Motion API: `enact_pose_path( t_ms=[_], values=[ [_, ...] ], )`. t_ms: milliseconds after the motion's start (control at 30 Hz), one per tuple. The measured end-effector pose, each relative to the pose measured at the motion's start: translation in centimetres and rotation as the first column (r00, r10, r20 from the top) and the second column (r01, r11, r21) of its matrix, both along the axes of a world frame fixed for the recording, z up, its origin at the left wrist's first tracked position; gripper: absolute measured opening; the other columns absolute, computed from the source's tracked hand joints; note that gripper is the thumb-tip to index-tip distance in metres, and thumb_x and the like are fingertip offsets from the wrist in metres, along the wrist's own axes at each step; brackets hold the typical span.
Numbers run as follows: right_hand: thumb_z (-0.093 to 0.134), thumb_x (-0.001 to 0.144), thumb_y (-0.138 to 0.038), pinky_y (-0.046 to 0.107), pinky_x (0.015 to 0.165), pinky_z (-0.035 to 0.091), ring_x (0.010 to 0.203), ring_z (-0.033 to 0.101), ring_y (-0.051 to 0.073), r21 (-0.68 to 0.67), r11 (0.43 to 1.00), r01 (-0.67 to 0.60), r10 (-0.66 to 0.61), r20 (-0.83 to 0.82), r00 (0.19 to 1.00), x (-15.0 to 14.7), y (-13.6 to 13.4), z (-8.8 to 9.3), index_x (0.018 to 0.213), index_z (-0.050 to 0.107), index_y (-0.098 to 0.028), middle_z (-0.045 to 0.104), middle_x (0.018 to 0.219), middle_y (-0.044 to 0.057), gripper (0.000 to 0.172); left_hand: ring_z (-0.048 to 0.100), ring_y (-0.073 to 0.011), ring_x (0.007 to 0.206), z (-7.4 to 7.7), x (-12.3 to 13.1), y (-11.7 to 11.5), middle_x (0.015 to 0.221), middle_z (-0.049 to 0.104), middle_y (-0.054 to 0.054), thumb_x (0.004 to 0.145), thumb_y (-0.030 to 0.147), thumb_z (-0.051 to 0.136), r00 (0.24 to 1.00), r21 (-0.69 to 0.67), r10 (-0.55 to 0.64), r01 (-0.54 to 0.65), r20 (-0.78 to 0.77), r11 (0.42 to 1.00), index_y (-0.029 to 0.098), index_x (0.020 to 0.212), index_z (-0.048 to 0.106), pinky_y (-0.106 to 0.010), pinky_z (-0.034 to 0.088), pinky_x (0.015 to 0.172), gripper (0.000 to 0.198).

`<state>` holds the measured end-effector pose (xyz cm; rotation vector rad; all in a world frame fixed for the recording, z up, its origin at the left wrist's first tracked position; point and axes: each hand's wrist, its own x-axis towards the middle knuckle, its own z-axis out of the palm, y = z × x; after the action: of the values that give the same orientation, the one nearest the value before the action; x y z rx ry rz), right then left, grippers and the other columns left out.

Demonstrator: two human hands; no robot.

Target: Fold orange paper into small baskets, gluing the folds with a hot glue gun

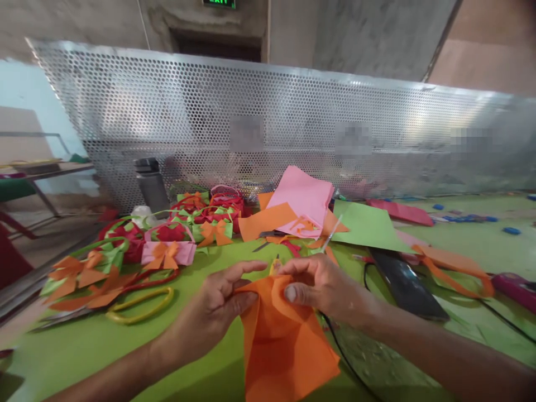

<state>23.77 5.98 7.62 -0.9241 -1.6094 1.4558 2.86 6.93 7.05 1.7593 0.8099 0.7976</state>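
Observation:
An orange felt-like sheet (288, 352) hangs between my two hands, its upper part folded over. My left hand (224, 296) pinches the top left edge between thumb and fingers, with the index finger stretched across above it. My right hand (322, 285) grips the folded top right part, thumb pressed on the front. Just beyond the sheet shows a small yellow tip (276, 264), mostly hidden. Scissors with yellow handles (142, 306) lie to the left of my left hand, their blades under orange cut pieces (104, 287).
Small red, green and pink bags with orange bows (165, 254) crowd the left, near a grey bottle (151, 184). Pink sheets (299, 195), a green sheet (368, 226) and a black phone-like slab (406, 285) lie beyond and right. A perforated metal panel (293, 106) stands behind.

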Motion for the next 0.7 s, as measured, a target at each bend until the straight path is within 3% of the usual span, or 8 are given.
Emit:
enact_pose_path(
  t_ms=[200,300,433,567,700],
  values=[
    [0.068,0.067,-0.049,0.021,0.049,0.031,0.054,0.04,0.007,0.082,0.986,0.145,-0.147,0.02,0.989,-0.6,-0.2,-0.3,0.069,0.061,-0.013,0.05,0.058,-0.003,0.037,0.051,-0.0108,0.06,-0.1,0.5,-0.8,0.073,0.061,0.001,0.082,0.028,0.054,0.999,-0.028,0.034,-0.034,0.012,0.999,0.02,0.116,0.053,-0.018,0.04,0.053,0.035],
    [0.059,0.075,-0.051,0.022,0.046,0.027,0.051,0.034,0.007,0.115,0.975,0.192,-0.201,0.074,0.977,-0.9,-0.4,-0.7,0.067,0.054,-0.015,0.042,0.055,-0.005,0.037,0.06,-0.0169,0.077,-0.6,0.7,-1.0,0.086,0.066,-0.003,0.082,0.029,0.054,0.998,-0.09,0.033,-0.029,0.045,0.996,0.02,0.116,0.055,-0.022,0.046,0.064,0.035],
    [0.042,0.088,-0.043,0.022,0.048,0.027,0.052,0.033,0.008,0.315,0.924,0.216,-0.297,0.237,0.925,-1.3,-0.9,-1.1,0.068,0.046,-0.018,0.036,0.057,-0.006,0.032,0.059,-0.0218,0.096,-1.1,1.0,-1.2,0.105,0.066,-0.006,0.082,0.027,0.054,0.996,-0.137,0.043,-0.031,0.081,0.99,0.018,0.117,0.056,-0.028,0.048,0.079,0.036],
    [0.036,0.092,-0.036,0.023,0.05,0.029,0.054,0.036,0.01,0.468,0.865,0.18,-0.365,0.342,0.866,-1.4,-1.2,-1.1,0.069,0.039,-0.02,0.038,0.058,-0.005,0.028,0.06,-0.0219,0.092,-0.9,1.4,-1.4,0.101,0.067,-0.007,0.082,0.027,0.054,0.996,-0.152,0.032,-0.019,0.083,0.988,0.015,0.115,0.058,-0.027,0.048,0.076,0.036],
    [0.036,0.092,-0.034,0.024,0.052,0.03,0.055,0.038,0.01,0.508,0.848,0.15,-0.364,0.353,0.862,-1.4,-1.2,-1.2,0.069,0.038,-0.02,0.04,0.06,-0.005,0.027,0.061,-0.0199,0.082,-0.8,1.4,-1.4,0.088,0.069,-0.004,0.079,0.027,0.055,0.995,-0.172,0.05,-0.035,0.086,0.984,0.014,0.108,0.063,-0.026,0.048,0.07,0.033]
  ],
)
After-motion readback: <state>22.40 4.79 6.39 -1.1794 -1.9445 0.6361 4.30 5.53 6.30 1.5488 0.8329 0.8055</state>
